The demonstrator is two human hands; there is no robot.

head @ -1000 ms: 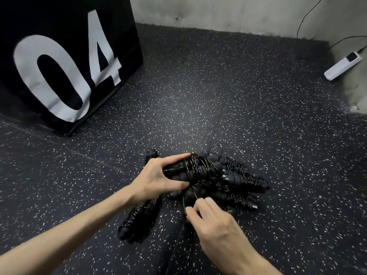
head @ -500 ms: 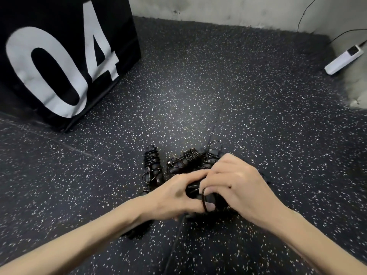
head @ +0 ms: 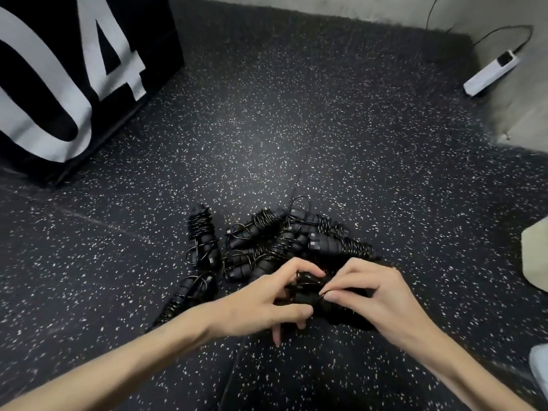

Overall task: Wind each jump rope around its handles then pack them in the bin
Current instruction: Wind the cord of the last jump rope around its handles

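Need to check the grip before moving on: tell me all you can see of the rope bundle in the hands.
The rope bundle is black: handles with thin glossy cord coiled round them, lying roughly level just above the speckled floor, in front of the pile. The left hand grips its left end; the right hand pinches cord near the middle. Its far end is hidden.

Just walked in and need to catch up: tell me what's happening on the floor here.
A person is bundling black jump ropes on the speckled floor. Both hands work on one bundle: the left hand grips it while the right hand pinches the cord against it. Behind them lies a pile of wound ropes, with one wound rope a little apart to its left. A black box marked 04 stands at the far left; no bin is clearly in view.
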